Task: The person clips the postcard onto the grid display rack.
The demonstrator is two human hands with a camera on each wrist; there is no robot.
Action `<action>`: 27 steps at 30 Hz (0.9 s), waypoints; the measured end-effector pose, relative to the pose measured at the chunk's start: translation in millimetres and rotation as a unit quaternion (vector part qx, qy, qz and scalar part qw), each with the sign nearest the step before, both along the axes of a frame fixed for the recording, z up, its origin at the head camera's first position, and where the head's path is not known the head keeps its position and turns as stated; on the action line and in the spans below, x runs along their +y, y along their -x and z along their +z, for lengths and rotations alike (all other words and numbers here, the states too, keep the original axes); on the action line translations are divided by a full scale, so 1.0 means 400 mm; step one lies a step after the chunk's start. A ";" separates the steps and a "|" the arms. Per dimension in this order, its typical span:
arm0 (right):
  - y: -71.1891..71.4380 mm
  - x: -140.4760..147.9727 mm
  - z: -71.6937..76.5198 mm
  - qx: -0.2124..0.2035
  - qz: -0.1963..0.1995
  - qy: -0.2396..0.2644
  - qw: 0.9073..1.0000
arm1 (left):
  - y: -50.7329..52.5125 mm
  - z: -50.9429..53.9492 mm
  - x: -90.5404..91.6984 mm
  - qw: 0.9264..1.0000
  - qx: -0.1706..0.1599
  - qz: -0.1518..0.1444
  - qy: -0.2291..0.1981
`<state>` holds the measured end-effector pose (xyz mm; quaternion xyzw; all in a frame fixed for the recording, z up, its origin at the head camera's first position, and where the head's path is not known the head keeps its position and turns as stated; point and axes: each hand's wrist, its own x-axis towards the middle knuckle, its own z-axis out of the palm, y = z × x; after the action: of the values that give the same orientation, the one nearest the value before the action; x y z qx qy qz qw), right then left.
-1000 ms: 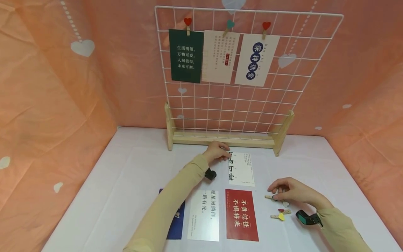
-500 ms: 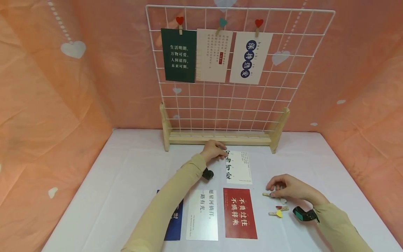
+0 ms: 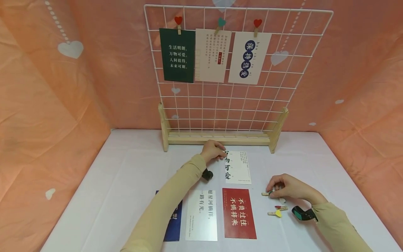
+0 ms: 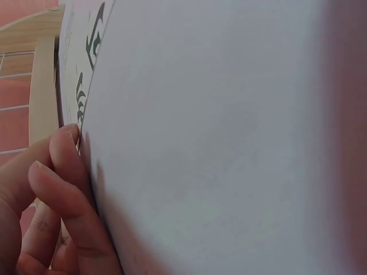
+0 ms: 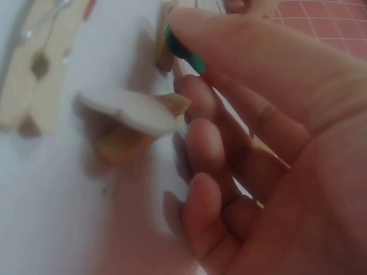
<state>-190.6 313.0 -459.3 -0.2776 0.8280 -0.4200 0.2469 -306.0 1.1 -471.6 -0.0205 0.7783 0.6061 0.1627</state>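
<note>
Green-topped clothespin (image 5: 179,50), blurred, partly behind the right-hand fingers (image 5: 206,143)

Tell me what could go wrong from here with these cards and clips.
The right hand pinches the green clip while the white-heart clip lies close by, so lifting might knock that one aside. The left hand is at the edge of the white card with black lettering, which lies flat; it could slide or bend if picked up.

Green peg (image 5: 184,54) partly hidden by the right grip (image 3: 294,188), blue card (image 3: 174,228) partly hidden behind the left sleeve (image 3: 168,201)
</note>
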 end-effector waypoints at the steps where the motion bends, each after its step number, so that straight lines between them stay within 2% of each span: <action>1: 0.000 -0.001 0.000 0.000 0.000 0.000 1.000 | -0.001 0.001 -0.001 1.000 0.000 0.001 0.000; 9: -0.006 0.003 0.006 -0.011 -0.018 -0.018 1.000 | -0.017 0.015 -0.005 1.000 0.007 -0.006 -0.016; 17: -0.004 0.008 0.000 0.007 -0.009 -0.028 1.000 | -0.003 0.000 -0.004 1.000 -0.002 -0.009 -0.005; 27: 0.000 0.012 -0.008 0.009 -0.011 -0.018 1.000 | -0.005 0.005 -0.007 1.000 -0.006 -0.012 -0.003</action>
<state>-190.6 317.8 -462.7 -0.2680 0.8407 -0.4049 0.2397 -304.2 -1.5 -469.5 -0.0146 0.7755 0.6066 0.1746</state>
